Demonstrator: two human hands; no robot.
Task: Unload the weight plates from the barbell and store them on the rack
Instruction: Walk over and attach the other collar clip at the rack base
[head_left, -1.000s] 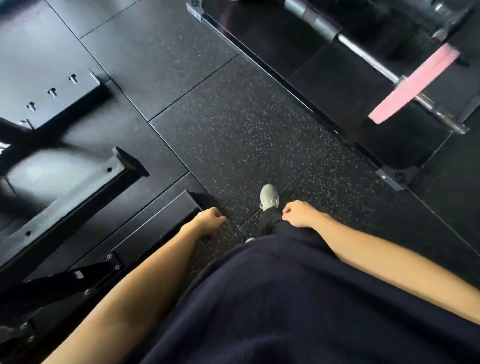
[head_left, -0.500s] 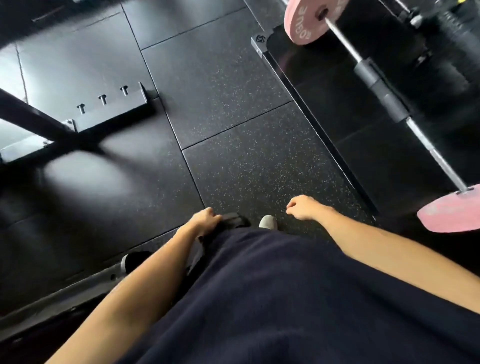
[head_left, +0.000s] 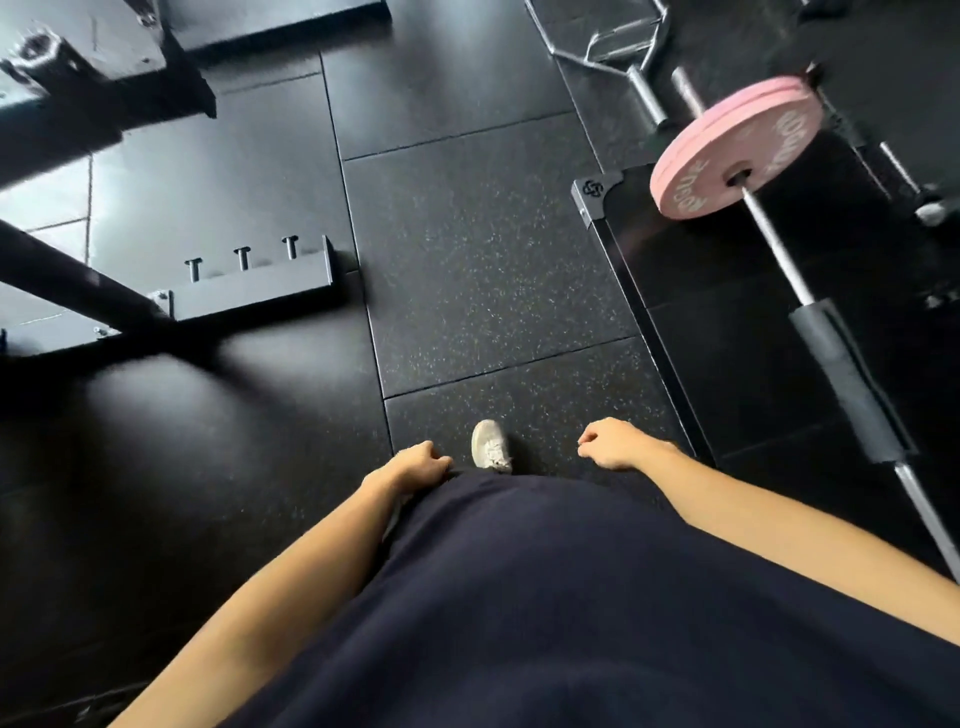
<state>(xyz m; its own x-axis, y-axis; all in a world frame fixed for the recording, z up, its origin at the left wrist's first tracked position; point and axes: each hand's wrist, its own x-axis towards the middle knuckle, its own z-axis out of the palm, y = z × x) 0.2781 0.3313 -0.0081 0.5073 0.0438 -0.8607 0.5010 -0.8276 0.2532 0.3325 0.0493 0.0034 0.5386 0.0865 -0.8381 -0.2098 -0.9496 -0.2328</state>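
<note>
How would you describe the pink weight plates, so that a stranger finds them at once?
Look to the glossy black lifting platform on the right. A steel barbell with a black foam pad lies across it. The round pink weight plates sit on its far end, the only pink thing on the dark floor.

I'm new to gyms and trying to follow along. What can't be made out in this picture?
- Steel barbell, head view: its near end is cut off by the right edge.
- Pink round weight plates: printed lettering too blurred to read.
- Black steel rack: upper part beyond the left edge.
- One foot: hidden under the dark navy shirt; only one white shoe shows.
</note>
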